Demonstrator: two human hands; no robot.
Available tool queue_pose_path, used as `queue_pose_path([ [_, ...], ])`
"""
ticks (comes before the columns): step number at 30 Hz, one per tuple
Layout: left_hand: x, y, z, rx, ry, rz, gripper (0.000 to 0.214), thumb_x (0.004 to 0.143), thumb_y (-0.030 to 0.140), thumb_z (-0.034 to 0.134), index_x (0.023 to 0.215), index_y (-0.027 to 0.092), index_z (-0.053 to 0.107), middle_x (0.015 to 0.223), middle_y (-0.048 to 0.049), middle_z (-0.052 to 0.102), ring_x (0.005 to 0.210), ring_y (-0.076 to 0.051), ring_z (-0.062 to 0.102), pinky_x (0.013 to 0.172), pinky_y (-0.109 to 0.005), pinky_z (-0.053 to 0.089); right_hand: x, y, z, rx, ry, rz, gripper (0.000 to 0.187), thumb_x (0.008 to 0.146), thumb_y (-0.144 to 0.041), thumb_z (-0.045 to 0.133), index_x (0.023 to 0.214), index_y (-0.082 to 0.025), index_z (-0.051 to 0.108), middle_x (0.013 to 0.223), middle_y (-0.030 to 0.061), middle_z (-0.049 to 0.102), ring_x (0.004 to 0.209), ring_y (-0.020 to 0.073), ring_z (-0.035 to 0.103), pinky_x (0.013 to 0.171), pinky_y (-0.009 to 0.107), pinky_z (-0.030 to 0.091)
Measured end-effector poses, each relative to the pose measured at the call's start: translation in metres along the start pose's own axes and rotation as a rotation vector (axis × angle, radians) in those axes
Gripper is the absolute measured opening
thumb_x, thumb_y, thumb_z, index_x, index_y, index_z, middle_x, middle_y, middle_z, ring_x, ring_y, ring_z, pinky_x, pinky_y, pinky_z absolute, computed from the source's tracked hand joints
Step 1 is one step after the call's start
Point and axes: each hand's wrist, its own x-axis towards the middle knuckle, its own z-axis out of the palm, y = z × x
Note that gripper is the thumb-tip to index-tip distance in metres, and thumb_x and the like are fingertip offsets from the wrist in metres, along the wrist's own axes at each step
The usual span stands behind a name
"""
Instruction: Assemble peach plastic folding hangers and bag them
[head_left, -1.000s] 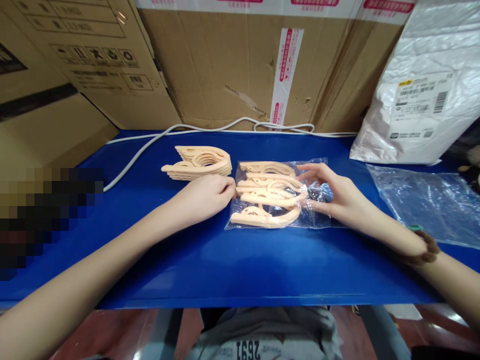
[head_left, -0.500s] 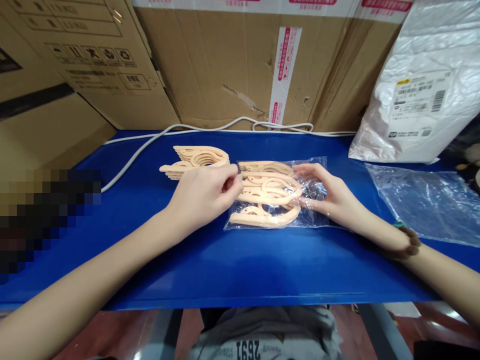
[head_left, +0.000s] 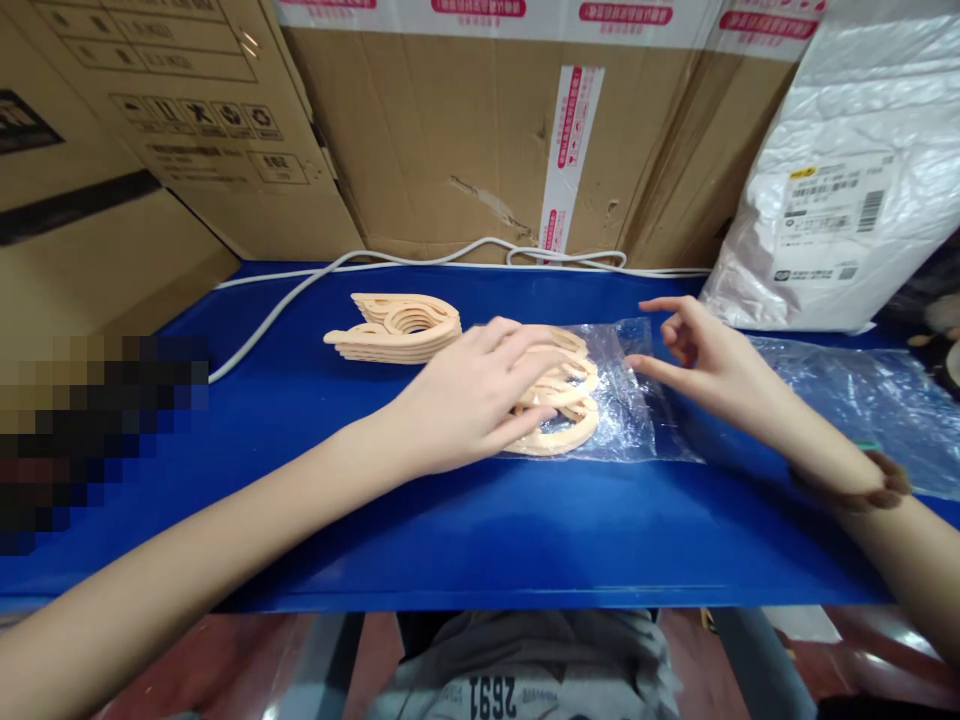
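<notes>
**Left hand (head_left: 487, 390) over the bagged beige hangers (head_left: 555, 440)**

The beige hangers lie in a clear plastic bag (head_left: 626, 420) at the middle of the blue counter (head_left: 450, 540), midway between its front and back edges. The left hand spreads palm down across them, its grip loose and closed around nothing. The right hand (head_left: 697, 350) is near the bag's right side, its grip wide, thumb and forefinger apart; whether its thumb touches the film is hard to tell. A neat stack of beige hangers (head_left: 397, 345) sits left of the bag, toward the back edge, where a white cable (head_left: 487, 241) runs. A white shipping bag (head_left: 832, 240) stands at the back right corner; a second clear plastic bag (head_left: 922, 420) lies flat toward the right edge.
</notes>
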Motion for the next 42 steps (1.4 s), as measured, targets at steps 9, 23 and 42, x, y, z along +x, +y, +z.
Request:
queue_pose_path([
  [9,0.01,0.018,0.022,-0.164,-0.157,0.064,0.058,0.101,0.057,0.044,0.145,0.02,0.051,0.156,-0.0116,0.045,0.145,-0.028,0.039,0.118,-0.045,0.033,0.009,0.01,0.016,0.47,-0.14,0.133,0.06,0.088,-0.051,0.063,0.137,-0.024,0.042,0.064,-0.004,0.057,0.056,0.0175,0.053,0.053,0.033,0.043],
  [23,0.003,0.025,0.03,-0.116,0.19,0.328,0.041,0.1,0.043,0.054,0.129,0.018,0.068,0.157,-0.0185,0.042,0.15,-0.034,0.032,0.122,-0.052,0.03,-0.002,-0.017,0.022,0.678,-0.211,-0.19,0.049,0.097,-0.032,0.057,0.144,-0.034,0.043,0.127,0.0045,0.066,0.121,0.0233,0.063,0.109,0.047,0.047],
  [42,0.001,0.028,0.027,0.054,0.395,0.531,0.016,0.098,0.016,0.052,0.097,0.017,0.069,0.1,-0.0023,0.077,0.092,-0.018,0.071,0.083,-0.03,0.055,-0.005,-0.015,0.035,0.013,-0.22,-0.404,0.052,0.102,-0.049,0.045,0.148,-0.026,0.044,0.16,0.0115,0.04,0.149,0.0295,0.033,0.119,0.057,0.029],
])
